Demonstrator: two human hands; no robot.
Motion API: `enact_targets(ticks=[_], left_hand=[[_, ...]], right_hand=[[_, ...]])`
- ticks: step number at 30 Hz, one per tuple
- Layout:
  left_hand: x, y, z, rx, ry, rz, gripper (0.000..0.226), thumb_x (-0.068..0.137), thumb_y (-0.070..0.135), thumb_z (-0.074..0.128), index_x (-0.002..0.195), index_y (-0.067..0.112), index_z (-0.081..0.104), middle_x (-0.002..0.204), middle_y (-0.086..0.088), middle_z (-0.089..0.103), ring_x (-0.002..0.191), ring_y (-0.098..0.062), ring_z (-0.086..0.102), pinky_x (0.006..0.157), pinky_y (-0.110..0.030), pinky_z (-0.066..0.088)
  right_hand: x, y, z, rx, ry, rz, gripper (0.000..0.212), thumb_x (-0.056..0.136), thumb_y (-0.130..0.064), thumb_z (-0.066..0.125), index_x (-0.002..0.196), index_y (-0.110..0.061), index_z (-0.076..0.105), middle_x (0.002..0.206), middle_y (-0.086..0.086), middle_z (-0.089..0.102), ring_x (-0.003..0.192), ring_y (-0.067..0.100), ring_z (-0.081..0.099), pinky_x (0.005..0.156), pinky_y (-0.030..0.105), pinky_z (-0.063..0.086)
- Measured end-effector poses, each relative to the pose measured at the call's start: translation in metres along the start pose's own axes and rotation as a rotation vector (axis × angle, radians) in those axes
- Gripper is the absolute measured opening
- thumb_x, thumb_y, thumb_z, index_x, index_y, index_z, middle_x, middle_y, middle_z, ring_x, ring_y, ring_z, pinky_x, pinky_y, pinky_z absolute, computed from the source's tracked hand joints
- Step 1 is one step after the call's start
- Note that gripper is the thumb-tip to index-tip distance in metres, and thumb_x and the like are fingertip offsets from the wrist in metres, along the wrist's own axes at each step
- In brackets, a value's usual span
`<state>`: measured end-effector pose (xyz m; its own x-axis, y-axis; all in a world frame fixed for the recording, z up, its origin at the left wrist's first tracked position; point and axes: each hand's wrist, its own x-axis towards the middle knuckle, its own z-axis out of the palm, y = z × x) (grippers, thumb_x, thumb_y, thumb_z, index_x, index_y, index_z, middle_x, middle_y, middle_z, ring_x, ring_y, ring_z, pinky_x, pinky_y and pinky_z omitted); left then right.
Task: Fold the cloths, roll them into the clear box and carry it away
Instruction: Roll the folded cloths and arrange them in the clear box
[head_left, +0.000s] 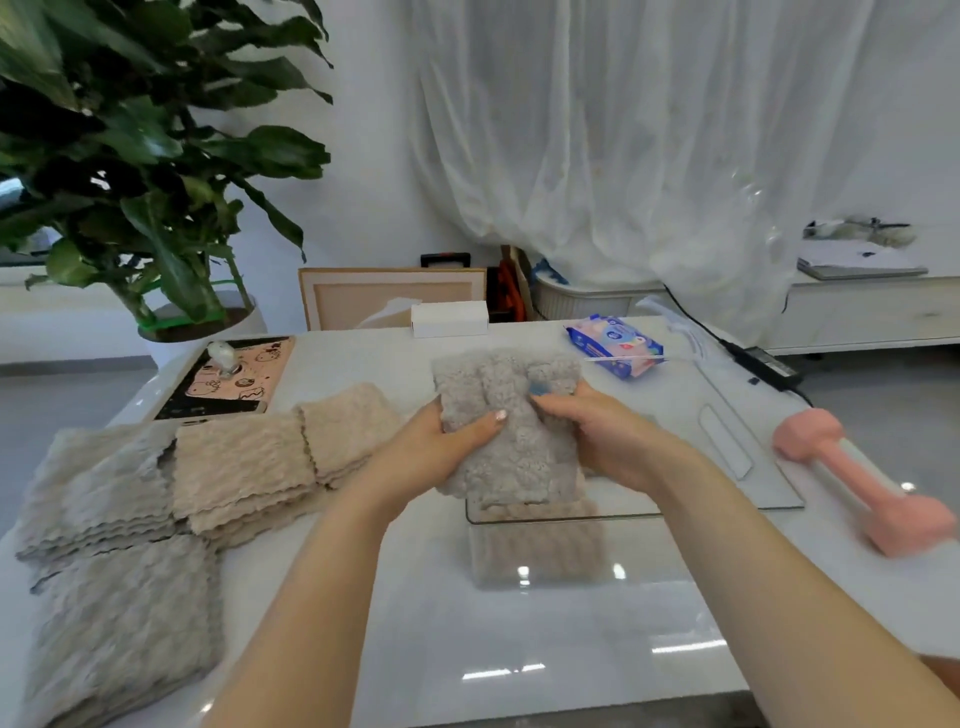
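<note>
Packing step. Left hand and right hand both grip a bunched grey cloth over the clear box, mid-table. Next, probably: roll it tighter, lower it in. Folded cloths wait at left.

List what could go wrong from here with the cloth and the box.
1. The fluffy grey cloth, gripped by the left hand and right hand over the clear plastic box, looks loosely bunched; it may unroll going in.
2. The pink dumbbell lies near the right edge of the glossy white table; the right arm could nudge it off.
</note>
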<state>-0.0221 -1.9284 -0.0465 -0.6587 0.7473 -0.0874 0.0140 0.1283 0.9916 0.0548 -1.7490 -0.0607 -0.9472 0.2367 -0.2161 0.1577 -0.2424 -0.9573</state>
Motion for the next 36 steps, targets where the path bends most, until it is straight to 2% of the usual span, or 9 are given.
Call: enact_targets(ticks=[6,13,16,18,22,24,28,31,36], left_hand=[[0.062,0.006,0.044,-0.236,-0.109,0.007,0.037,0.088,0.009,0.066,0.122,0.02,0.057,0.115,0.001,0.07,0.104,-0.018,0.067,0.089,-0.035,0.054],[0.129,-0.003,0.101,-0.235,0.032,0.027,0.025,0.094,-0.004,0.045,0.094,0.013,0.064,0.093,-0.005,0.068,0.084,-0.021,0.062,0.071,-0.032,0.05],[0.149,-0.012,0.116,-0.299,0.032,-0.087,0.026,0.098,0.007,0.043,0.112,0.009,0.064,0.106,-0.009,0.07,0.086,-0.02,0.066,0.07,-0.03,0.056],[0.152,-0.021,0.123,-0.256,-0.046,-0.207,0.025,0.098,0.009,0.041,0.104,0.013,0.065,0.092,-0.008,0.069,0.068,-0.016,0.063,0.054,-0.023,0.055],[0.149,-0.048,0.115,0.157,-0.155,-0.123,0.024,0.093,0.001,0.054,0.11,0.018,0.052,0.088,-0.004,0.061,0.063,-0.007,0.062,0.051,-0.022,0.049],[0.153,-0.058,0.107,0.362,-0.211,-0.044,0.043,0.089,-0.005,0.051,0.116,0.027,0.04,0.093,-0.009,0.055,0.073,-0.015,0.054,0.056,-0.025,0.045],[0.156,-0.067,0.107,0.596,-0.316,0.004,0.06,0.072,-0.019,0.027,0.101,0.018,0.064,0.089,-0.007,0.058,0.073,-0.018,0.054,0.053,-0.019,0.042],[0.154,-0.07,0.114,0.755,-0.393,-0.017,0.062,0.073,-0.021,0.027,0.101,0.012,0.072,0.105,-0.013,0.061,0.081,-0.022,0.058,0.052,-0.013,0.035],[0.159,-0.081,0.124,0.869,-0.458,-0.102,0.051,0.08,-0.013,0.037,0.106,0.014,0.072,0.131,-0.008,0.057,0.107,-0.025,0.058,0.071,-0.022,0.04]], right_hand=[[-0.034,-0.037,-0.089,-0.032,0.084,-0.189,0.05,0.084,0.021,0.047,0.112,-0.019,0.062,0.102,0.005,0.073,0.093,0.021,0.069,0.074,0.03,0.057],[-0.01,-0.026,-0.141,0.207,0.247,-0.218,0.052,0.081,0.017,0.04,0.051,-0.018,0.063,0.09,0.011,0.066,0.075,0.028,0.064,0.059,0.03,0.054],[0.007,-0.022,-0.163,-0.003,0.357,-0.098,0.053,0.083,0.016,0.035,0.052,-0.018,0.061,0.089,0.014,0.065,0.065,0.027,0.06,0.045,0.025,0.048],[0.013,-0.02,-0.174,-0.241,0.409,-0.023,0.049,0.082,0.013,0.034,0.057,-0.017,0.063,0.075,0.009,0.067,0.053,0.024,0.055,0.038,0.02,0.04],[0.02,-0.016,-0.177,-0.664,0.381,0.13,0.045,0.079,0.013,0.028,0.065,-0.013,0.062,0.052,0.01,0.054,0.038,0.02,0.045,0.035,0.016,0.031],[0.026,-0.011,-0.174,-0.896,0.31,0.219,0.048,0.078,0.013,0.024,0.062,-0.014,0.061,0.059,0.009,0.049,0.044,0.02,0.041,0.037,0.016,0.031],[0.03,0.007,-0.169,-1.149,0.126,0.453,0.037,0.081,0.011,0.036,0.071,-0.007,0.067,0.078,0.017,0.057,0.052,0.024,0.048,0.056,0.032,0.051],[0.033,0.019,-0.167,-1.189,0.063,0.565,0.024,0.083,0.01,0.049,0.093,0.0,0.068,0.097,0.021,0.059,0.062,0.028,0.056,0.081,0.045,0.056],[0.041,0.031,-0.168,-1.304,-0.004,0.663,0.028,0.085,-0.002,0.055,0.11,-0.001,0.068,0.126,0.022,0.056,0.103,0.035,0.064,0.088,0.045,0.055]])
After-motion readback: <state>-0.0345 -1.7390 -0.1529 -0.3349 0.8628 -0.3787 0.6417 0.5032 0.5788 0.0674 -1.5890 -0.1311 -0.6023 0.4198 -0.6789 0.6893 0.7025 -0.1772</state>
